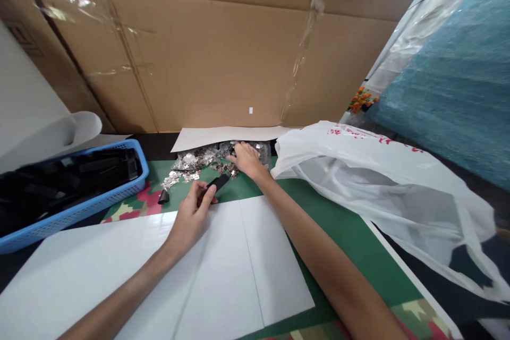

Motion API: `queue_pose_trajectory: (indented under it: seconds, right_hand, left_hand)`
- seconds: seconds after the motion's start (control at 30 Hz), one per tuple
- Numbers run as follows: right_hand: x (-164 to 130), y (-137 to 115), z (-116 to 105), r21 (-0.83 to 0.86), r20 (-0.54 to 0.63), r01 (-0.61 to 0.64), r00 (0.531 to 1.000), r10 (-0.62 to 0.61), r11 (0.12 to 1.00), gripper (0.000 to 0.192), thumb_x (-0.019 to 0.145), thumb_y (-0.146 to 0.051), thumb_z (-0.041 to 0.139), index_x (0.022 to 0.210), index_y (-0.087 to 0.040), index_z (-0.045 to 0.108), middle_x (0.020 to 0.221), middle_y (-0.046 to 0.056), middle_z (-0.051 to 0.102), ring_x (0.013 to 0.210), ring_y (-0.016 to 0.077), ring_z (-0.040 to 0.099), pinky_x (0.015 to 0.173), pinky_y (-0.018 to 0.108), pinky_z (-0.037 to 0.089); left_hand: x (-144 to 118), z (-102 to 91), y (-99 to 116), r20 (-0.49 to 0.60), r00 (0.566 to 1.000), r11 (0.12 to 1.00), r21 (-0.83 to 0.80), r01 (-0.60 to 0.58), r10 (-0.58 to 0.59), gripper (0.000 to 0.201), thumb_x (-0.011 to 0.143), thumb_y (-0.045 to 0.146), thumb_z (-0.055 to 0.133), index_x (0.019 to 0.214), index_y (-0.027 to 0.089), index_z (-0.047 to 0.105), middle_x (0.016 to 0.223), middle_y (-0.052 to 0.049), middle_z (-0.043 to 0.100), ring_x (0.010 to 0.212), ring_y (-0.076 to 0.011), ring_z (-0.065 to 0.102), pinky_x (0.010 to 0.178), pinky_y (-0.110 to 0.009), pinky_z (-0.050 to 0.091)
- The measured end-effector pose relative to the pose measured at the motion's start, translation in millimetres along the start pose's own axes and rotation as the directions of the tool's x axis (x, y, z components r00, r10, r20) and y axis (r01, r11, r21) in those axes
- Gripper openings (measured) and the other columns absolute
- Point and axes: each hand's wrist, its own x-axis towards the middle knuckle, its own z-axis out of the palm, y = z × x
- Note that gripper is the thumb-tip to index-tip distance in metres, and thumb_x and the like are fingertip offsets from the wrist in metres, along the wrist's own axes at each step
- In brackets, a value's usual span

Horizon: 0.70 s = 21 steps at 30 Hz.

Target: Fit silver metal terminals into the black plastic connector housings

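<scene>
My left hand (pixel 198 205) is closed around a flat, narrow black piece (pixel 218 185), pinching its near end between thumb and fingers above the white sheet. Its exact kind I cannot make out. My right hand (pixel 246 159) reaches over a heap of small shiny metal pieces (pixel 191 163), some loose and some in clear plastic bags. Its thumb is apart from the bent fingers, whose tips are partly lost among the bags; no held thing shows. Left of the heap a small dark cone-shaped thing (pixel 163 197) stands on the green mat.
A blue basket (pixel 144 170) with black pieces stands at left. White board (pixel 223 276) covers part of the green mat (pixel 342 234). To the right lies a white plastic bag (pixel 358 154). Tall cardboard (pixel 215 58) closes off the back; blue wrapped material (pixel 458 79) stands far right.
</scene>
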Motion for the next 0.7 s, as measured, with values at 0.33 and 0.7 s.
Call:
queue_pose_trajectory:
  seconds: [0.33, 0.7]
  right_hand:
    - [9, -6, 17, -0.074, -0.098, 0.010, 0.995, -0.017, 0.997, 0.027, 0.104, -0.037, 0.062, 0.119, -0.016, 0.068, 0.125, 0.009, 0.069, 0.118, 0.0256, 0.065, 0.105, 0.050, 0.051]
    - [-3, -7, 6, -0.168, -0.216, 0.110, 0.966, -0.145, 0.980, 0.038, 0.095, 0.006, 0.041, 0.125, -0.001, 0.063, 0.125, 0.027, 0.064, 0.118, 0.0333, 0.059, 0.102, 0.043, 0.045]
  left_hand:
    - [0, 0.4, 0, 0.013, 1.000, 1.000, 0.013, 0.002, -0.003, 0.035, 0.099, 0.060, 0.055, 0.097, 0.025, 0.051, 0.080, 0.001, 0.067, 0.081, -0.0216, 0.063, 0.080, -0.034, 0.044]
    - [-2, 0.6, 3, 0.010, 1.000, 1.000, 0.013, 0.005, -0.006, 0.032, 0.099, 0.057, 0.056, 0.096, 0.025, 0.052, 0.080, 0.002, 0.066, 0.081, -0.0196, 0.062, 0.081, -0.032, 0.044]
